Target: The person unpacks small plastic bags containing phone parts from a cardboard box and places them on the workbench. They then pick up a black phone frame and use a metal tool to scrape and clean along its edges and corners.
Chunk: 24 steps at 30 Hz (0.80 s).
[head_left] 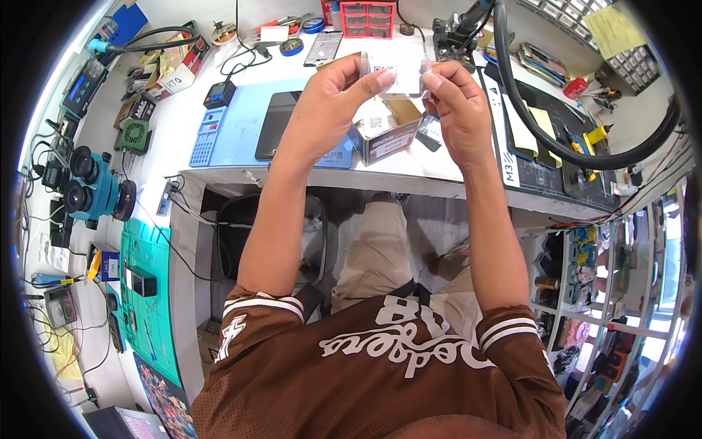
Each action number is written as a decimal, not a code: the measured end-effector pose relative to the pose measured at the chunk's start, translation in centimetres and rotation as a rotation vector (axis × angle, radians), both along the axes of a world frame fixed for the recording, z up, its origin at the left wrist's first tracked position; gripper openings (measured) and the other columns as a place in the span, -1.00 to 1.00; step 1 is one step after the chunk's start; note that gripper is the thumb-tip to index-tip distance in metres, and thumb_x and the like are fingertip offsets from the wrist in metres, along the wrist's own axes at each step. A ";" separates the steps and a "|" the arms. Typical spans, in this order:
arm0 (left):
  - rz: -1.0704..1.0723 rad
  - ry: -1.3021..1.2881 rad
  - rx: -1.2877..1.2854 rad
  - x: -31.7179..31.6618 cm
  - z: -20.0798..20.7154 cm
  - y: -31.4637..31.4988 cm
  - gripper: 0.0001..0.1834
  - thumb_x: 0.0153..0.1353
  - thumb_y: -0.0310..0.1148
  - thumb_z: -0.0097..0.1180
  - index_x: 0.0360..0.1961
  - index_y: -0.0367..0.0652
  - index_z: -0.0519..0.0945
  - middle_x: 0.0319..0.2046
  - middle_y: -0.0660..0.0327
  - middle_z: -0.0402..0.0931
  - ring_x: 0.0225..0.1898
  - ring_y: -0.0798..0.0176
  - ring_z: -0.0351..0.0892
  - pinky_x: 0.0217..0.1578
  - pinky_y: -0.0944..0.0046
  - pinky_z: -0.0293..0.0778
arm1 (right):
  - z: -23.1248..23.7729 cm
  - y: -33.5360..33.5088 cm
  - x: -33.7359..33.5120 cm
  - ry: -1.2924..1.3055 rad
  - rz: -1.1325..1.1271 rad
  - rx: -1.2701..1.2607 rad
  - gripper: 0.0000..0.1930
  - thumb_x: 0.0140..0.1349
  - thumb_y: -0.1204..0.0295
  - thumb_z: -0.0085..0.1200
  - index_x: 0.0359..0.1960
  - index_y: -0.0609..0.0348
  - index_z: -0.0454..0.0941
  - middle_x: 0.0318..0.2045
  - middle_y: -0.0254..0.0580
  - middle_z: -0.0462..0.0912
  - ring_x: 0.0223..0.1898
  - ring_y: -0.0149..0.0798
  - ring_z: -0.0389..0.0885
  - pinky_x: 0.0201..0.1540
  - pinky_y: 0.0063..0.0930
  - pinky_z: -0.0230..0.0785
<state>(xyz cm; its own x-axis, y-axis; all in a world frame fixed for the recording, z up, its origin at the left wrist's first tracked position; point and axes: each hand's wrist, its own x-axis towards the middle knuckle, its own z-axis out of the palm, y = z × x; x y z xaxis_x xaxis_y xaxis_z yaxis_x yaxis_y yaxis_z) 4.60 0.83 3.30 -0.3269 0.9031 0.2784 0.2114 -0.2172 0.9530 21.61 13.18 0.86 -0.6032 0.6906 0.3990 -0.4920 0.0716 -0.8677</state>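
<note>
Both hands are raised over the front of the workbench, holding a small see-through plastic bag with a white label (387,72) between them. My left hand (338,102) is closed on its left side, the thumb pressed on the label. On the right side, my right hand (462,106) pinches the bag's edge between thumb and fingers. What the bag contains, I cannot make out. Just below stands an open cardboard box (387,144) with a small labelled packet inside. A dark flat phone or tablet (276,124) lies on the blue mat (245,121), left of my left forearm.
A thick black hose (526,121) arcs over the dark mat at right. A red drawer organiser (367,20) stands at the back. To the left are a teal microscope (95,186), a small green fan (135,135) and a teal mat (146,307). Shelves (603,314) fill the lower right.
</note>
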 end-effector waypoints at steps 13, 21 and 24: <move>-0.006 0.417 -0.101 -3.4 2.3 2.1 -0.58 0.37 0.02 0.26 -0.37 -0.15 0.64 -0.47 0.42 0.50 -0.34 0.54 0.45 -0.25 0.46 0.37 | 1.9 -0.5 -0.7 -0.271 -0.132 0.138 -0.69 0.30 0.24 0.38 -0.16 0.26 0.71 -0.38 -0.37 0.69 -0.34 -0.54 0.56 -0.24 -0.61 0.42; -0.010 0.284 -0.061 -3.5 1.9 1.9 -0.61 0.39 0.01 0.24 -0.32 -0.13 0.65 -0.42 0.43 0.53 -0.29 0.56 0.45 -0.18 0.47 0.35 | 2.2 -1.1 -1.8 -0.341 -0.298 0.208 -0.65 0.34 0.17 0.32 -0.28 0.28 0.75 -0.46 -0.40 0.68 -0.44 -0.57 0.50 -0.35 -0.61 0.36; 0.075 0.419 -0.153 -4.6 1.5 2.2 -0.58 0.37 0.03 0.25 -0.25 -0.16 0.68 -0.42 0.37 0.57 -0.31 0.46 0.48 -0.19 0.38 0.37 | 0.7 0.6 -2.0 -0.386 -0.441 0.277 -0.64 0.37 0.15 0.28 -0.29 0.27 0.76 -0.48 -0.38 0.65 -0.45 -0.55 0.48 -0.36 -0.57 0.35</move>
